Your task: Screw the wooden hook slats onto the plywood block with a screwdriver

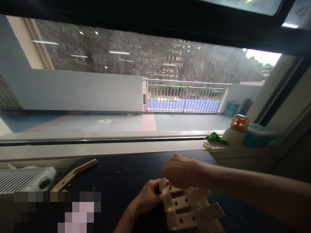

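A pale wooden assembly (184,212) lies at the lower middle of the dark table (116,187). It has several slats and blocks with dark round holes. My left hand (150,195) grips its far left end, the thumb and fingers closed around a block. Over that same end, my right hand (178,171) is closed in a fist, knuckles up. A thin dark piece shows just below the fist, at the wood. Whether that is a tool tip or a screw I cannot make out, and the right palm is hidden.
An angled wooden piece (80,170) lies at the table's far left, with thin bits and crumbs near it. A white slatted unit (26,178) stands beyond. The window sill (121,148) holds a green cloth (215,138), a tape roll (207,145), a white kettle-like container (234,136) and a teal box (259,136).
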Motion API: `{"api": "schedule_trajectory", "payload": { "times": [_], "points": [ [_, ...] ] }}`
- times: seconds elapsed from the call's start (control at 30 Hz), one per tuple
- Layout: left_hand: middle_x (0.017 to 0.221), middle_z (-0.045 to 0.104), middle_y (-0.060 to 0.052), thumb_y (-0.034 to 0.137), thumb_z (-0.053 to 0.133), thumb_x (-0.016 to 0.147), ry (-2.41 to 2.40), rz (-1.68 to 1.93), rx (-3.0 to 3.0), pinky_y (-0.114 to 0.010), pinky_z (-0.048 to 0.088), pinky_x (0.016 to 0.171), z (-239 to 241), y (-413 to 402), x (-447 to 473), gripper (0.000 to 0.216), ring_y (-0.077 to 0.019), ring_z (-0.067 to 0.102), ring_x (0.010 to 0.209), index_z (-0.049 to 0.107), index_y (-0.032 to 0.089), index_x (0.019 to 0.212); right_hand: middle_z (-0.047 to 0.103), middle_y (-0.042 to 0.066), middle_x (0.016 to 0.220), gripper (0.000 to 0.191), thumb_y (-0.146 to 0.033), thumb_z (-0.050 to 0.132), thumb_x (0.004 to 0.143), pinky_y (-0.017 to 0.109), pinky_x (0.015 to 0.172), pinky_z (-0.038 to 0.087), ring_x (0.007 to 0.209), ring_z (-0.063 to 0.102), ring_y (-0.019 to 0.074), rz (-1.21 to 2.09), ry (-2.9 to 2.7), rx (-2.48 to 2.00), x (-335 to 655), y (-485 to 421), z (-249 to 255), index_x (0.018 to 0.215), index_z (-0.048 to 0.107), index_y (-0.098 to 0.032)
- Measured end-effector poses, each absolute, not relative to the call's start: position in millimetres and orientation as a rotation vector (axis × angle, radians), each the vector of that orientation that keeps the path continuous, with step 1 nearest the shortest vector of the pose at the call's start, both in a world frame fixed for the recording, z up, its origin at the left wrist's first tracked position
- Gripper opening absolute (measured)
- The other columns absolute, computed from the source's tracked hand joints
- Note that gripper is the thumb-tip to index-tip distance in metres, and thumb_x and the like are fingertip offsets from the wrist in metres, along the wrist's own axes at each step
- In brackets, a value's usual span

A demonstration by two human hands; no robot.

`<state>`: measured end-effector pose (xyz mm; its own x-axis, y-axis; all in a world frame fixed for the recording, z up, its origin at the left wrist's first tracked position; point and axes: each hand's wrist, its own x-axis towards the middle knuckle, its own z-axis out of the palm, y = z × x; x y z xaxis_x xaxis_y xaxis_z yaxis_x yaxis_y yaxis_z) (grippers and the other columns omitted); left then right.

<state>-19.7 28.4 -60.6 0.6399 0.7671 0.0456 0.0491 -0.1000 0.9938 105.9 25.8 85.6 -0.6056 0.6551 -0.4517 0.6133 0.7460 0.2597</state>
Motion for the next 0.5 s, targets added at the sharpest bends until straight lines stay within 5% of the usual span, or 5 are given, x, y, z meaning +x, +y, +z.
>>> {"api": "schedule_trajectory", "payload": {
  "times": [0.33, 0.5],
  "points": [
    [0.073, 0.058, 0.001, 0.026, 0.062, 0.071, 0.669, 0.66, 1.572, -0.021, 0.038, 0.063, -68.5, 31.7, -21.7, 0.027, -0.0121, 0.047, 0.066, 0.064, 0.012, 0.094, 0.068, 0.013, 0.072, 0.024, -0.025, 0.048, 0.077, 0.025, 0.053, 0.039, 0.066, 0.063, 0.0186, 0.006, 2.438, 1.23, 121.0, 26.2, 79.6, 0.075, 0.069, -0.013],
    [0.064, 0.051, 0.003, 0.029, 0.062, 0.072, 0.679, 0.675, 1.598, -0.019, 0.036, 0.058, -66.7, 30.8, -20.1, 0.019, -0.0096, 0.042, 0.06, 0.063, 0.011, 0.076, 0.068, 0.014, 0.074, 0.03, -0.036, 0.049, 0.077, 0.029, 0.056, 0.042, 0.069, 0.064, 0.0226, 0.092, 2.421, 1.245, 118.7, 22.3, 84.4, 0.079, 0.068, -0.012]
  ]
}}
